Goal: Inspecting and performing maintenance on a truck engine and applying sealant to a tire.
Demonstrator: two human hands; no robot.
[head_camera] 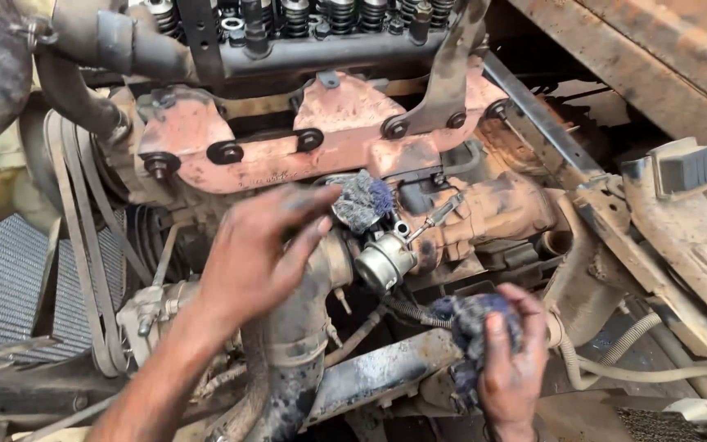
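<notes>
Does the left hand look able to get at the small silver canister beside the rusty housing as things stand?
Probably yes. The left hand presses a blue rag wad just above the silver canister, with nothing between them. The right hand, gripping another rag, stays lower and clear.

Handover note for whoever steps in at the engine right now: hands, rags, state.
Left hand: fingertips press a blue-grey rag wad into the opening just under the rusty manifold.
Right hand: clutches a second dirty rag, held low beside the frame rail, touching no engine part.
The silver actuator sits between the hands, untouched.
Done: the wad is seated at the opening.
Left: parts all around remain rusty and oily; the second rag is not yet applied anywhere.
</notes>
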